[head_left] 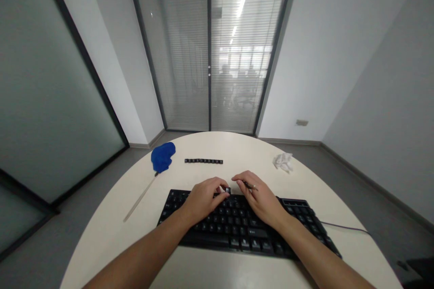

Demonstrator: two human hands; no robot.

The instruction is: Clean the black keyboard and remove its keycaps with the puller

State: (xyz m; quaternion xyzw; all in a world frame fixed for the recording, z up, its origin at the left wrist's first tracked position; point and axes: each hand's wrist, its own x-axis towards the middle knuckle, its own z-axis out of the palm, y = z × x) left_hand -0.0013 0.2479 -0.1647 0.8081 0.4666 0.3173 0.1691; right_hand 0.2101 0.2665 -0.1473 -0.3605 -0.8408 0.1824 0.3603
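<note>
Across the front of the table lies a black keyboard (pixel 217 240), partly covered by both hands and forearms. My left hand (pixel 205 194) pinches a small black keycap (pixel 228 190) between thumb and fingers, just above the keyboard's back edge. My right hand (pixel 259 196) is closed around a thin dark tool (pixel 250 185) with a shiny end; its exact kind is too small to make out. The right fingertips point toward the keycap, a short gap apart. Beyond the hands, several black keycaps (pixel 204 161) stand in a straight row on the table.
A blue cloth (pixel 162 156) lies on the left of the round white table (pixel 135 253), touching the dark tip of a thin pale stick (pixel 140 198). Crumpled white tissue (pixel 283 162) sits at the right. The keyboard's cable (pixel 346 226) runs over the right edge.
</note>
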